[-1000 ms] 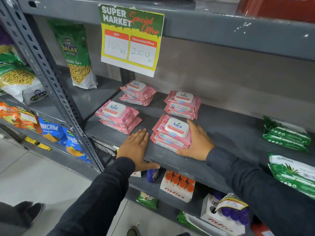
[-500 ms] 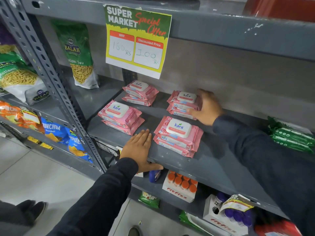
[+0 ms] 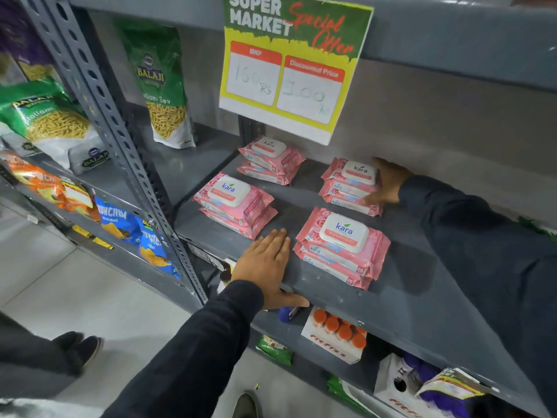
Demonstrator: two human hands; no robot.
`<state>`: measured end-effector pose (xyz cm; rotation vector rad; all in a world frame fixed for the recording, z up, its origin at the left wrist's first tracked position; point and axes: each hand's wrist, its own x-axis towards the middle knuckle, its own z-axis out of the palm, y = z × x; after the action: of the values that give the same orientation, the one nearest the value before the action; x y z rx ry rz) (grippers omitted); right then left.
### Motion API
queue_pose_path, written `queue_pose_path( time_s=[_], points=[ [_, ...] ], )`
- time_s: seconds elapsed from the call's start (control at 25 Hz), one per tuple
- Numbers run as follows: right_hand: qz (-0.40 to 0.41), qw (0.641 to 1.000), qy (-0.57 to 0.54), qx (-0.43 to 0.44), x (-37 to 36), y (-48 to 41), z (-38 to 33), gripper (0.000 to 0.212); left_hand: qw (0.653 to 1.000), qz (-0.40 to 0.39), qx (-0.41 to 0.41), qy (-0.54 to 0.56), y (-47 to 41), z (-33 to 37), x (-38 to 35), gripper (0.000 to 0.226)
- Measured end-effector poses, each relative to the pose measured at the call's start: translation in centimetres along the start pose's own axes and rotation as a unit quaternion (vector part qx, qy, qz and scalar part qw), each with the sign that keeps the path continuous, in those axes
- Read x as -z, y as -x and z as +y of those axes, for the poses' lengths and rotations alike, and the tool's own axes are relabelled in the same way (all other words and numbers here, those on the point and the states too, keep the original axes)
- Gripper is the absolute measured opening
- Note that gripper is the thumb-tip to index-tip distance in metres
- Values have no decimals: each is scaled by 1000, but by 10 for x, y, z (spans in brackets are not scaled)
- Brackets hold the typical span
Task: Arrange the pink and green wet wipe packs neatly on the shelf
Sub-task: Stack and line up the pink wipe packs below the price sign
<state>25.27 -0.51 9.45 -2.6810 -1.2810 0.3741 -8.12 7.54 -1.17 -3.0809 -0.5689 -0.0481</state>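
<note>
Pink wet wipe packs lie in four low stacks on the grey shelf (image 3: 422, 297): a back-left stack (image 3: 271, 161), a front-left stack (image 3: 235, 203), a back-right stack (image 3: 349, 185) and a front-right stack (image 3: 340, 248). My right hand (image 3: 385, 182) is against the right side of the back-right stack, fingers touching its packs. My left hand (image 3: 265, 263) rests flat and open on the shelf's front edge, between the two front stacks. Only a sliver of a green pack (image 3: 539, 227) shows past my right sleeve.
A special-offer price sign (image 3: 292, 64) hangs from the shelf above. Snack bags (image 3: 159, 86) fill the bay to the left behind a perforated upright (image 3: 120, 131). Bottle boxes (image 3: 334, 336) sit on the shelf below. Another person's shoes (image 3: 78, 348) are on the floor at left.
My right hand went from the front-right stack back to the back-right stack and now presses its right side. My left hand stayed put on the shelf edge. The camera moved closer.
</note>
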Motion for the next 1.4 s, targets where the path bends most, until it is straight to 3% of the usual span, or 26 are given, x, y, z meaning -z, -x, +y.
queue_pose_path(
  time_s=[0.16, 0.36, 0.56, 0.84, 1.08, 1.4],
  points=[
    [-1, 1000, 20, 8, -2, -7, 7, 108, 1000, 5, -1, 1, 0, 0, 1, 130],
    [8, 999, -40, -15, -19, -6, 9, 130, 1000, 16, -4, -9, 0, 0, -1, 131],
    [26, 997, -63, -40, -24, -4, 10, 118, 1000, 18, -3, -11, 0, 1, -2, 131],
    [12, 996, -16, -87, -22, 6, -7, 117, 1000, 20, -6, -7, 0, 0, -2, 132],
    [15, 997, 55, -46, 2, 25, -20, 141, 1000, 15, -7, -4, 1, 0, -2, 133],
    [95, 994, 61, 6, 31, 110, 9, 113, 999, 21, 5, 26, 4, -2, -7, 135]
  ],
)
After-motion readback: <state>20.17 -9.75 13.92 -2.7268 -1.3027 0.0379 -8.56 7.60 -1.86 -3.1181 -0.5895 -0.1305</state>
